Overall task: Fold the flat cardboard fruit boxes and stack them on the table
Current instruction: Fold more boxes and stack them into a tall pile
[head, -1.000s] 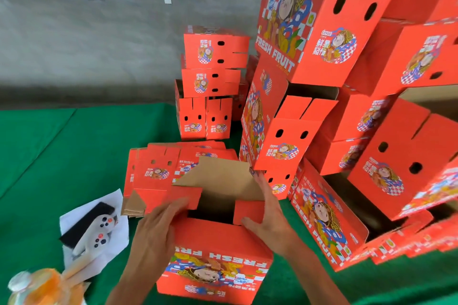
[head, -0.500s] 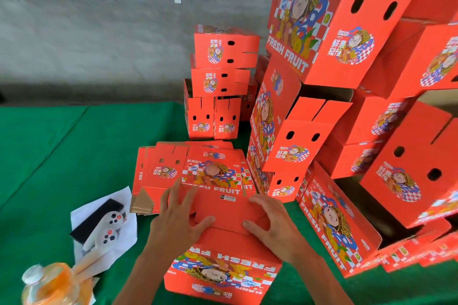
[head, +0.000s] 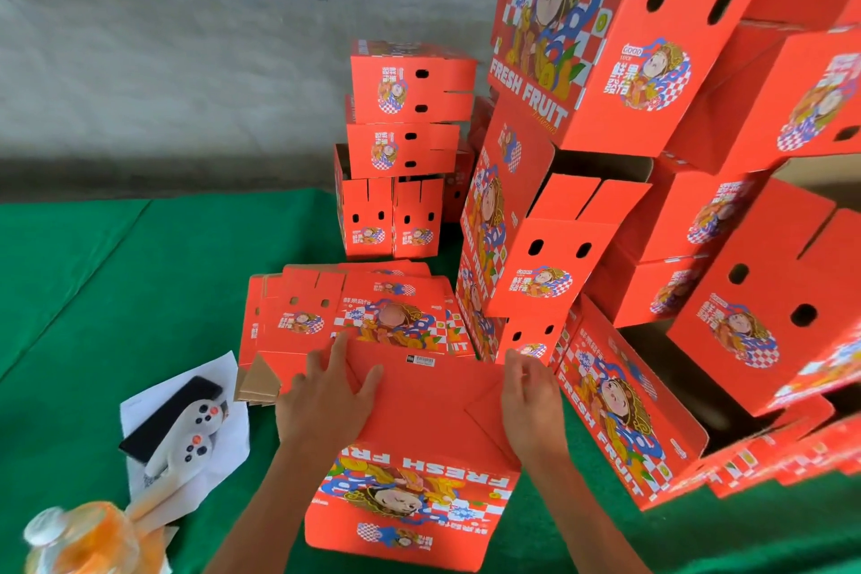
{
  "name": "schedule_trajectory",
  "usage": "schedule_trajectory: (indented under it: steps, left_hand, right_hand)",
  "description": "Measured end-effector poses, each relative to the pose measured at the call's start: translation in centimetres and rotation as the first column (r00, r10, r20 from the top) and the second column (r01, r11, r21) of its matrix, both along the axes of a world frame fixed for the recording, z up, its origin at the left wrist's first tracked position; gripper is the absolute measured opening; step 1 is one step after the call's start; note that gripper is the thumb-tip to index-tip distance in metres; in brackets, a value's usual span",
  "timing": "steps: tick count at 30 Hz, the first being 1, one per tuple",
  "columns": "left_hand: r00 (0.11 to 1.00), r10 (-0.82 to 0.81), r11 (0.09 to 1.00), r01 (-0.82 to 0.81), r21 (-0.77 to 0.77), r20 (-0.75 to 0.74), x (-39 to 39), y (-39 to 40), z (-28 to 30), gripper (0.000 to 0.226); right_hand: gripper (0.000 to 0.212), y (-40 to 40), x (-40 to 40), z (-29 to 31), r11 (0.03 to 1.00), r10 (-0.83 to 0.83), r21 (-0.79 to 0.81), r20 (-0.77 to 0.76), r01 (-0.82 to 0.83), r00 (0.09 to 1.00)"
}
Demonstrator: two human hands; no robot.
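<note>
Your green tabletop (head: 116,294) carries a pile of folded fruit boxes (head: 652,200) at right, cut off by the frame's edge. The box you are folding (head: 414,489) stands nearest you, its base out of view. Flat blanks (head: 354,317) lie just behind it, partly hidden. Both hands press flat, fingers spread, on its closed top flaps: left (head: 326,392), right (head: 531,401).

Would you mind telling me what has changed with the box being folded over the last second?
The box, open with a brown flap raised, now has its flaps folded flat. The left hand and right hand moved onto them and press down. The flat stack stayed put.
</note>
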State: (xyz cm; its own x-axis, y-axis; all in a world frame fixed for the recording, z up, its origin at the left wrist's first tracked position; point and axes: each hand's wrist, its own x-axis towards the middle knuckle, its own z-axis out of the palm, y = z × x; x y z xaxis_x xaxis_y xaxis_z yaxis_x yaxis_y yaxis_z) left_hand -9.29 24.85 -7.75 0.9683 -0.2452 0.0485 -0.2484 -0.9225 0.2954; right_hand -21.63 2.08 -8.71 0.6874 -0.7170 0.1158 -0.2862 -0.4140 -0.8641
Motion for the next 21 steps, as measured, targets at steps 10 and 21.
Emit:
schedule_trajectory:
  steps: [10, 21]
  left_hand:
    - [0.999, 0.017, 1.0, -0.017, 0.0, -0.029, 0.3, 0.0, 0.2, 0.082]
    - [0.999, 0.039, 0.997, -0.04, -0.061, -0.028, 1.2, 1.3, 0.2, 0.081]
  right_hand:
    - [0.067, -0.2, -3.4, -4.0, 0.805, 0.317, 0.585, -0.568, 0.101, 0.759]
    - [0.071, 0.2, -3.9, -3.1, 0.646, 0.335, 0.752, -0.433, 0.131, 0.837]
